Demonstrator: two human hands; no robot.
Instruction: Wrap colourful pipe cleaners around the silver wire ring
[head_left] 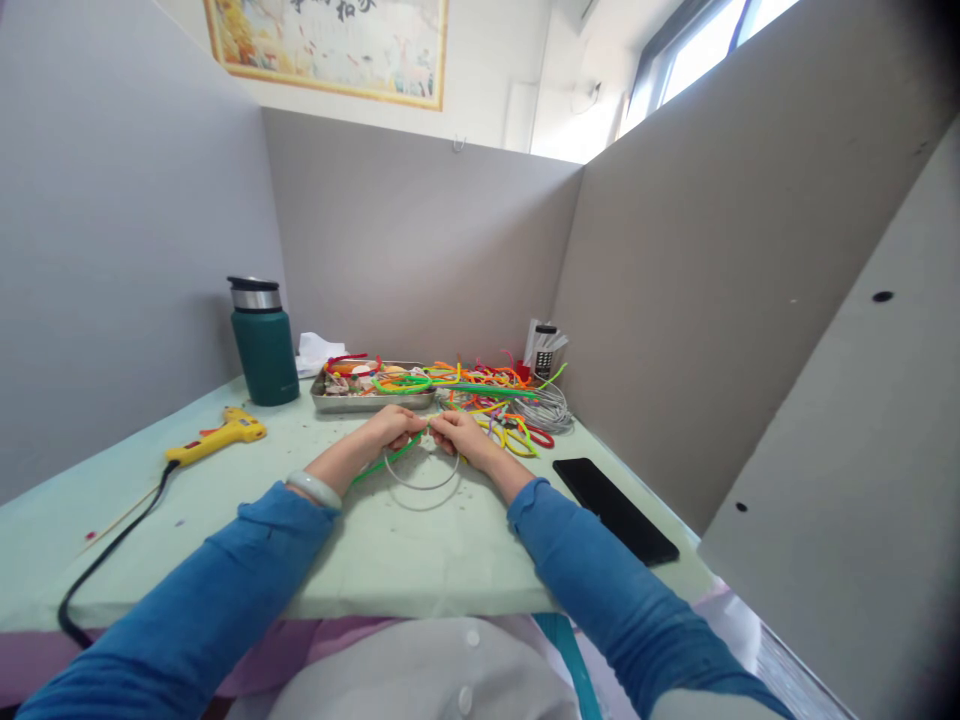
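Both hands meet above the middle of the table, fingers pinched close together. My left hand (395, 427) is closed on a green pipe cleaner (397, 457), whose free end slants down to the left below the wrist. Between the hands hangs a thin grey wire ring (421, 488), its lower arc showing just over the tabletop. My right hand (459, 435) is closed on the ring's upper right side, with its fingertips touching the green strand. The fingers hide exactly how strand and ring meet.
A metal tray (375, 402) of craft bits stands behind the hands, beside a heap of coloured pipe cleaners (480, 385) and a grey wire coil (551, 410). At left are a yellow glue gun (225, 432) and green bottle (264, 350); at right, a black phone (615, 510). Grey partitions (420, 240) enclose the table.
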